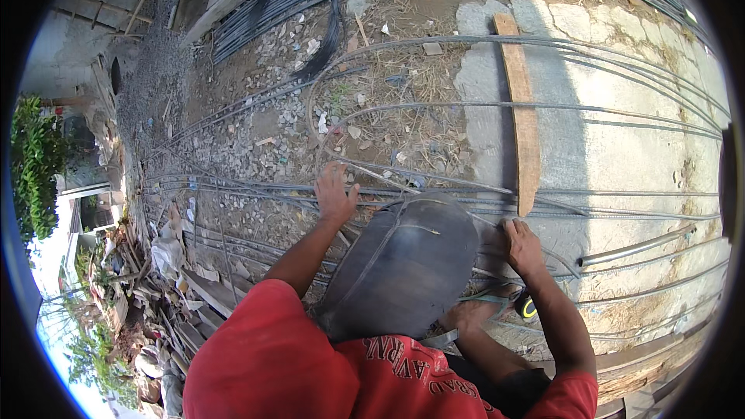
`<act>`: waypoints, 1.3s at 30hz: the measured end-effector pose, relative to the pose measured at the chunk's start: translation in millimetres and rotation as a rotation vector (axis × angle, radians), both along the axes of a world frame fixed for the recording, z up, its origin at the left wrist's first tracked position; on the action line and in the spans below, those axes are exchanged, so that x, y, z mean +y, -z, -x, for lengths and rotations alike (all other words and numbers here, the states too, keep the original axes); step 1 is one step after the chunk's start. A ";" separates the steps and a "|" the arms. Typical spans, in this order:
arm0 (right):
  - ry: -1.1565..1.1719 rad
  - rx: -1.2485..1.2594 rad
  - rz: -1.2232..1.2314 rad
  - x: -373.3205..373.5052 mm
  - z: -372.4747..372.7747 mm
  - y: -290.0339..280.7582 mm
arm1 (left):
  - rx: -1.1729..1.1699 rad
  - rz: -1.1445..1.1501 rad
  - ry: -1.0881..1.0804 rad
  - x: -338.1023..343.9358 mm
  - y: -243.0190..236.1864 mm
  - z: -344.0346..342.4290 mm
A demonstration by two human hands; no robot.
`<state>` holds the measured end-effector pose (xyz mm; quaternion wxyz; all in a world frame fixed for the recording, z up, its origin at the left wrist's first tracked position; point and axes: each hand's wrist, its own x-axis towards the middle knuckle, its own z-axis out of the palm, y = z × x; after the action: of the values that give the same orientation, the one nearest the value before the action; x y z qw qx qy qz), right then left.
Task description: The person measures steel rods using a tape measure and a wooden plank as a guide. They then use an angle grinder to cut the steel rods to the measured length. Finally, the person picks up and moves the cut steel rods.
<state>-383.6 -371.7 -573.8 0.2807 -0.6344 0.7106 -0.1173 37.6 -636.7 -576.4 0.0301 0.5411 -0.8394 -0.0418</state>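
My left hand (336, 192) is open, fingers spread over a curved steel bar (372, 172) just left of my bent knee in dark grey trousers (400, 260). My right hand (521, 247) is closed on a steel bar (490, 221) right of the knee, below the end of a wooden plank (516, 109). Several long steel bars pass under and around both hands, some bent into loops. Below my right hand, a round yellow-and-black object (528, 307), possibly a tape measure, is partly hidden beside my sandalled foot.
Bundled rods (256, 19) and a black wire coil (330, 8) lie at the top. Rubble and gravel cover the left ground, with a debris pile (140, 318) at lower left. A concrete slab (636, 155) extends right, a metal pipe (636, 247) on it.
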 end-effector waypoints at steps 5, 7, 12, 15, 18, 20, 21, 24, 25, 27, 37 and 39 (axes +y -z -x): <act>-0.003 -0.126 -0.064 -21.6 -12.5 10.6 | 0.615 -0.523 -0.961 -32.9 45.8 -124.6; 0.035 -0.122 -0.026 -22.3 -10.4 12.1 | 0.735 -0.563 -1.007 -52.2 45.6 -136.5; -0.005 -0.096 -0.055 -8.8 -1.6 2.2 | 0.822 -0.576 -1.123 -68.2 47.9 -112.9; -0.066 -0.065 -0.011 -11.9 -9.0 -24.3 | 0.766 -0.477 -1.050 -81.6 33.9 -118.7; -0.102 -0.107 -0.082 -2.7 -8.0 -46.8 | 0.799 -0.414 -1.009 -80.5 20.0 -96.5; -0.105 -0.112 -0.095 -6.9 -7.7 -62.4 | 0.802 -0.374 -1.066 -91.3 9.4 -92.2; -0.106 -0.114 -0.103 -7.4 -8.5 -66.2 | 0.805 -0.365 -1.059 -95.5 3.3 -91.9; -0.092 -0.166 -0.082 -2.4 -9.2 -69.4 | 0.830 -0.342 -1.053 -97.8 0.1 -98.3; -0.084 -0.203 -0.097 -2.8 -6.5 -68.3 | 0.852 -0.328 -1.058 -95.4 2.5 -98.9; -0.063 -0.273 -0.132 -2.5 0.5 -64.6 | 0.924 -0.319 -1.057 -96.2 12.3 -95.1; -0.061 -0.165 -0.055 -13.8 -1.0 -66.8 | 1.094 -0.185 -1.001 -184.8 36.0 -107.7; -0.081 -0.088 -0.067 -5.4 1.2 -53.1 | 0.661 -0.117 -0.990 -205.6 20.4 -76.3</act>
<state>-384.7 -377.0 -520.7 0.3374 -0.6472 0.6747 -0.1095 113.9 -842.2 -596.9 0.2757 0.8271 -0.4297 -0.2353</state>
